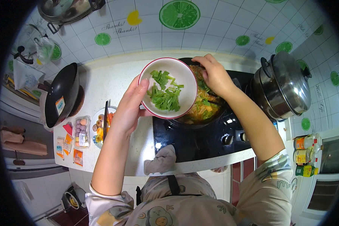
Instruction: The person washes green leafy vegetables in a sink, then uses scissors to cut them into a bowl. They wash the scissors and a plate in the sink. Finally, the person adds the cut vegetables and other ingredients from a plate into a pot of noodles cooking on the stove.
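Observation:
My left hand (132, 103) grips a white bowl with a red rim (186, 84) by its left side, thumb over the edge. Chopped leafy green herbs (165, 99) lie inside it. The bowl hangs over the left part of a dark pan (199, 125) on the black cooktop (180, 147), hiding some of it. Noodles and vegetables (204, 110) fill the pan. Above its upper right part is my right hand (214, 75), fingers bent and spread, with nothing clearly held. Dark chopsticks or a utensil (214, 102) show in the food, partly hidden.
A lidded steel steamer pot (285, 90) stands right of the pan. At the left are a black wok (62, 93), a plate of food (94, 115) with chopsticks (105, 121) across it, a plastic tray (81, 132) and several packets (78, 157). A grey cloth (162, 161) lies at the counter's front edge.

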